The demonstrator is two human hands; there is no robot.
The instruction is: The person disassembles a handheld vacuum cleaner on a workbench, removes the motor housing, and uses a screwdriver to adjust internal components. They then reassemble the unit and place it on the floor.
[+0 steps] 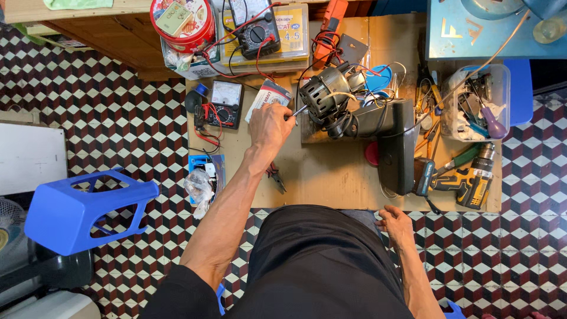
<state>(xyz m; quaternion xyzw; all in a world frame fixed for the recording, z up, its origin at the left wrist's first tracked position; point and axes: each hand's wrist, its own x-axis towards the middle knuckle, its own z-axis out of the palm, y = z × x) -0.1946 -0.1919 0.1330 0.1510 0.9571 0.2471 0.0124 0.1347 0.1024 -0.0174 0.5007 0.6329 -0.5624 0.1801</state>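
My left hand point(269, 125) is stretched forward over the cardboard work mat point(331, 177) and grips a thin metal tool, likely a screwdriver point(299, 111), whose tip points at a small electric motor point(326, 94) with bare windings and wires. The motor sits beside a black fan housing point(394, 145). My right hand point(394, 226) rests low by my knee at the mat's near edge, fingers loosely curled, holding nothing. My lap in black shorts point(313, 260) fills the lower middle.
A black multimeter with red leads point(221, 106) and pliers point(275, 176) lie left of the motor. A yellow cordless drill point(472, 180) and a clear tub of tools point(475, 103) sit right. A blue plastic stool point(80, 207) lies tipped on the tiled floor.
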